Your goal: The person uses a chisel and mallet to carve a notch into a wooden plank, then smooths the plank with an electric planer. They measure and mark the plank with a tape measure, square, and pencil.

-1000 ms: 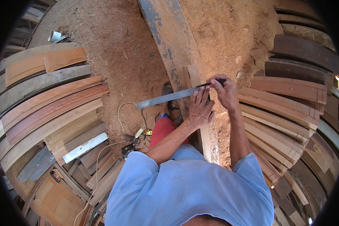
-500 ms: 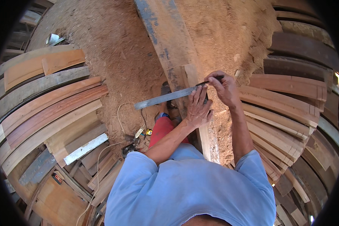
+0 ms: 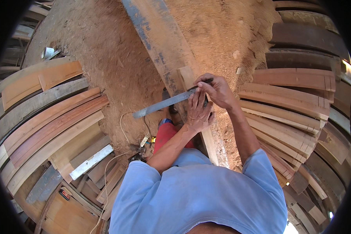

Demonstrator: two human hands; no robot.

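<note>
My left hand (image 3: 198, 115) presses down on a try square, its fingers over the inner end of the grey metal blade (image 3: 160, 104). The square's dark stock is mostly hidden beneath that hand. The blade sticks out to the left, past the edge of a narrow wooden piece (image 3: 209, 145) lying under my hands. Between the thumb and fingers of my right hand (image 3: 219, 93) is a thin dark marking tool (image 3: 209, 80), perhaps a pencil. It slants along the far edge of the blade, just beyond my left fingertips.
A long, worn plank (image 3: 171, 46) runs away from me under the work. Stacked boards stand on the left (image 3: 54, 128) and right (image 3: 288, 105). A pale cord (image 3: 121, 126) and a dark power tool (image 3: 135, 156) lie left of my leg. Sawdust (image 3: 117, 58) covers the ground.
The view has shifted slightly, so most of the scene sits a little differently. My right hand has moved slightly left along the blade with the marking tool. My left hand keeps its hold.
</note>
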